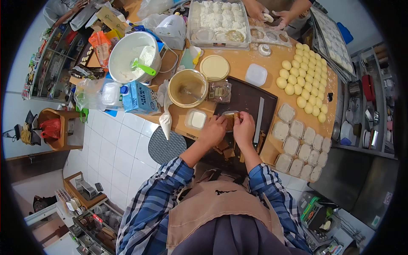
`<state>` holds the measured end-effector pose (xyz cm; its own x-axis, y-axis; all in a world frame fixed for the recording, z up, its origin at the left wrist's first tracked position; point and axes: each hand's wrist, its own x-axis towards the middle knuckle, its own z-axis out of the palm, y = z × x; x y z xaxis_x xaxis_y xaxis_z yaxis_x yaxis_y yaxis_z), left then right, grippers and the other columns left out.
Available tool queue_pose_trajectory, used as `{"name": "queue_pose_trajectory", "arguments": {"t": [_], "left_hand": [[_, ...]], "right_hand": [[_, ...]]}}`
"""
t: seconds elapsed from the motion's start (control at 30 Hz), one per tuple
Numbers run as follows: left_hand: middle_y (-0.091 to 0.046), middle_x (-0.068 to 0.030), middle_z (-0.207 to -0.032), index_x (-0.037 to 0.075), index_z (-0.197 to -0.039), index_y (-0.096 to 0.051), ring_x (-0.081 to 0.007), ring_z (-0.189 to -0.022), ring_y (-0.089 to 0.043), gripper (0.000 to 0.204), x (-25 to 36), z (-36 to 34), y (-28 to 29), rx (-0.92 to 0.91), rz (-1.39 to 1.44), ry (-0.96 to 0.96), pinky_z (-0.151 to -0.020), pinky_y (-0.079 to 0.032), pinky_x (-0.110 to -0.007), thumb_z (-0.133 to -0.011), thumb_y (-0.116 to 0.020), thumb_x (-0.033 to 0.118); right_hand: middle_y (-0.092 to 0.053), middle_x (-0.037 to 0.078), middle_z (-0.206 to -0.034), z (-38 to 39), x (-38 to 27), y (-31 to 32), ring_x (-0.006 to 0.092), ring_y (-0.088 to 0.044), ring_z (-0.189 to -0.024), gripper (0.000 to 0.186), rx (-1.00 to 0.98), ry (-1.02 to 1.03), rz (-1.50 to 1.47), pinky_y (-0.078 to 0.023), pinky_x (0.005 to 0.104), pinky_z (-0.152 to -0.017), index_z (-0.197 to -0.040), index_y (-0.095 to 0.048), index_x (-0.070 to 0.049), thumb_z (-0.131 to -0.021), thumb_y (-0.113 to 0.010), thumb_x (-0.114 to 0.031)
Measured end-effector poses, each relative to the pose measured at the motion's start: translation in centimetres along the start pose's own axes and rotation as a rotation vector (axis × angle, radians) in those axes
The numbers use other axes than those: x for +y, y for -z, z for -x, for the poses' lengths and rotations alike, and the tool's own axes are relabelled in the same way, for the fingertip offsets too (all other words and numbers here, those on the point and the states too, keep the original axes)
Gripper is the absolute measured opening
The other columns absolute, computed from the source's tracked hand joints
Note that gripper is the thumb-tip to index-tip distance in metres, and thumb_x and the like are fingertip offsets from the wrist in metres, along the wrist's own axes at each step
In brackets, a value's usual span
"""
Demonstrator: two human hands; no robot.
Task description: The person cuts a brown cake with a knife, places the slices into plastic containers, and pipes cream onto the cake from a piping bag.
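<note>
My left hand (213, 130) and my right hand (245, 128) meet over a dark baking tray (268, 98) close in front of me. Between their fingertips is a flat brown piece of cake (230, 124), at the near side of a small clear container (230, 113). Fingers of both hands are bent in on the piece and partly cover it. A long knife (259, 121) lies on the tray to the right of my right hand. Brown cake scraps (229, 153) are scattered below my wrists. Left of my left hand sits a small tub of white cream (197, 120).
A filled piping bag (166, 123) hangs over the table's near edge, beside a milk carton (141, 98). Behind are a tan tub (171, 90) and a white mixing bowl (117, 70). Yellow balls (302, 78) and small filled containers (291, 145) stand right. Another person's hands (284, 18) work at the back.
</note>
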<state>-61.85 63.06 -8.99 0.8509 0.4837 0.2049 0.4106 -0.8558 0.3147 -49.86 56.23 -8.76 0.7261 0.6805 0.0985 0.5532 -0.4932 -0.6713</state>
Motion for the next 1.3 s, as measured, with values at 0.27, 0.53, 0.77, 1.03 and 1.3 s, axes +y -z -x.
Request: {"name": "queue_pose_trajectory", "arguments": {"t": [0.27,0.53,0.77,1.03,1.3], "left_hand": [[-0.056,-0.0124,-0.094,-0.001,-0.085,-0.056,-0.0265,-0.086,-0.057,0.014,0.1,-0.2,0.1,-0.049,0.139,0.033,-0.076,-0.048,-0.036,-0.074,-0.055,0.008],[-0.055,-0.0126,-0.095,-0.001,-0.087,-0.057,-0.0259,-0.089,-0.056,0.016,0.0,-0.2,0.0,-0.064,0.173,0.043,-0.076,-0.048,-0.035,-0.076,-0.057,0.011],[-0.055,-0.0127,-0.094,0.0,-0.087,-0.058,-0.0258,-0.09,-0.056,0.019,-0.2,-0.2,0.2,-0.093,0.151,0.031,-0.077,-0.049,-0.034,-0.077,-0.059,0.015],[-0.055,-0.0115,-0.095,0.0,-0.087,-0.058,-0.0249,-0.09,-0.056,0.017,-0.2,-0.2,-0.2,-0.067,0.151,0.042,-0.075,-0.049,-0.035,-0.077,-0.056,0.013],[-0.055,-0.0157,-0.106,-0.003,-0.098,-0.056,-0.0302,-0.094,-0.056,0.026,-0.1,-0.5,0.4,-0.208,0.241,0.134,-0.081,-0.047,-0.037,-0.076,-0.058,0.01]], "right_hand": [[-0.057,0.015,-0.087,0.2,0.1,-0.6,0.033,-0.056,-0.082,0.018,0.034,0.103,0.136,-0.046,0.0408,-0.074,-0.093,-0.06,0.001,-0.077,-0.061,-0.007],[-0.057,0.015,-0.082,0.0,0.0,-0.3,0.0335,-0.057,-0.075,0.012,0.053,0.118,0.141,-0.047,0.0412,-0.068,-0.085,-0.064,0.0,-0.077,-0.061,-0.008],[-0.057,0.015,-0.078,-0.3,0.9,-0.6,0.0325,-0.058,-0.072,0.012,0.027,0.063,0.068,-0.047,0.0404,-0.065,-0.083,-0.065,-0.001,-0.075,-0.062,-0.009],[-0.055,0.011,-0.086,-0.9,1.4,-0.2,0.0298,-0.058,-0.076,0.011,-0.002,0.013,-0.077,-0.047,0.0382,-0.068,-0.085,-0.067,-0.005,-0.075,-0.063,-0.01],[-0.055,0.011,-0.089,-1.4,2.1,-0.2,0.029,-0.058,-0.079,0.013,-0.073,0.069,-0.034,-0.047,0.0375,-0.07,-0.088,-0.069,-0.007,-0.076,-0.064,-0.011]]}}
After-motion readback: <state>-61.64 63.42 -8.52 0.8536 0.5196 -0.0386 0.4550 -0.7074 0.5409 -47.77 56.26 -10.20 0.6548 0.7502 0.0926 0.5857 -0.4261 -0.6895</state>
